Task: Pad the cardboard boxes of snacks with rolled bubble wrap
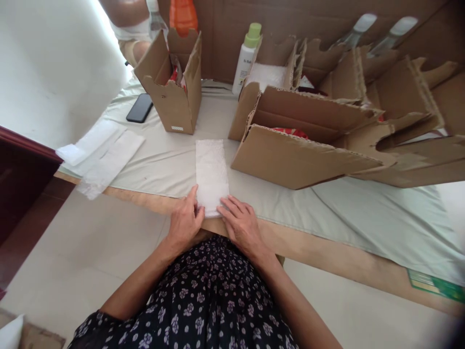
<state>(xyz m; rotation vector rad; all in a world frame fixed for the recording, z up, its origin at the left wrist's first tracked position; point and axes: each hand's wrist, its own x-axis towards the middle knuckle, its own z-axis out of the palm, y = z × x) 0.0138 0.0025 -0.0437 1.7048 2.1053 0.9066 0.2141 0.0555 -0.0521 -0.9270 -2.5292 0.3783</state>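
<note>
A strip of white bubble wrap or foam sheet [211, 169] lies flat on the cloth, its near end by the table's front edge. That near end looks folded over, with a thicker edge. My left hand [184, 217] is closed on the near left corner, index finger along the side and thumb at the front edge. At the near right corner, my right hand [241, 220] has its bent fingers pressed together on the strip, its thumb tucked below. The undersides of both hands' grips are hidden.
More white sheets [109, 155] lie at the left. Behind them are a black phone [140, 107] and a small cardboard box [178, 104]. A divided cardboard box [301, 160] takes up the right side. A white bottle [246, 60] with a green cap stands behind. Another person's arm [127, 12] shows at top left.
</note>
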